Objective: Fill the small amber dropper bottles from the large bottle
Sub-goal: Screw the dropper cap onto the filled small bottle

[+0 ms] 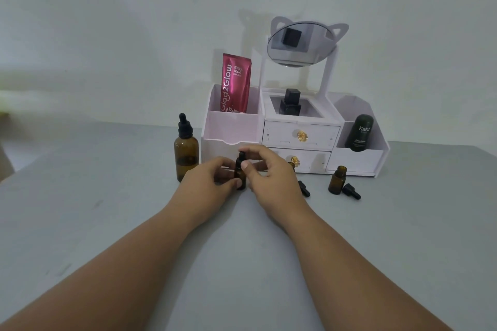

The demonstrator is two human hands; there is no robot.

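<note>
A small amber dropper bottle (240, 173) stands on the grey table between my hands, its black dropper cap on. My left hand (208, 180) grips its body from the left. My right hand (265, 169) pinches the black cap at the top. The large amber bottle (186, 150) with a black dropper top stands just left of my left hand. Another small amber bottle (337, 179) stands open at the right, with a loose black dropper cap (351, 191) lying beside it. A second loose cap (304, 188) lies by my right hand. Part of one more small bottle (291, 165) peeks out behind my right hand.
A white cosmetic organiser (295, 140) with two drawers and a cat-ear mirror (301, 44) stands against the wall behind the bottles. It holds a red pouch (235, 83), a black perfume bottle (290, 103) and a dark green roll-on (359, 133). The grey table (242, 263) stretches toward me.
</note>
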